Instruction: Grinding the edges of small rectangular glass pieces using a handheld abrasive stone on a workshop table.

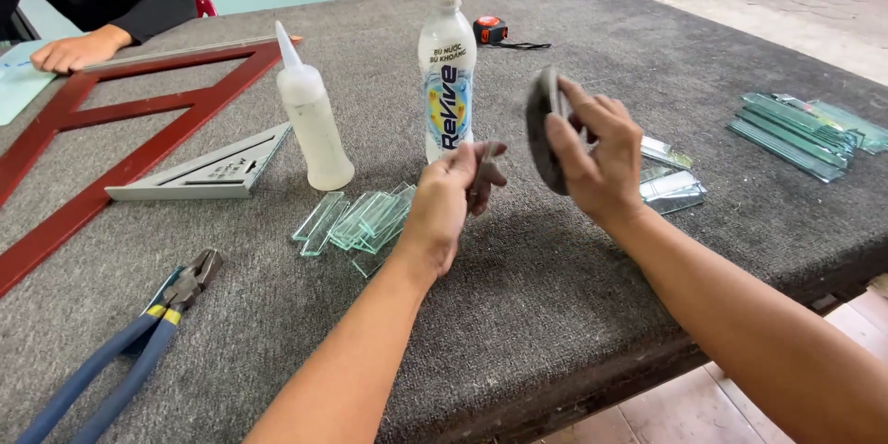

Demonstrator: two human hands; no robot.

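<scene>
Holding our work above the grey felt-covered table (573, 314), we have a dark grey rubbing stone (544, 129) clasped in our right hand (597, 153), fingers curled round its edge, and a small glass strip (483, 169) pinched on edge between thumb and fingers of our left hand (444, 203). Stone and strip are close but not touching, so we judge this piece's edges are only partly dressed, if at all. Near our left forearm lie blue-handled pliers (139, 338). Just beyond the left hand sits a loose fan of cut glass strips (361, 220), and past the right hand a few more glass pieces (671, 180); which pile is finished we cannot tell. Further off stand a squeeze bottle (314, 120) and a drink bottle (447, 74), with a stack of glass strips (800, 134) at far right and a tape measure (490, 30) at the far edge.
</scene>
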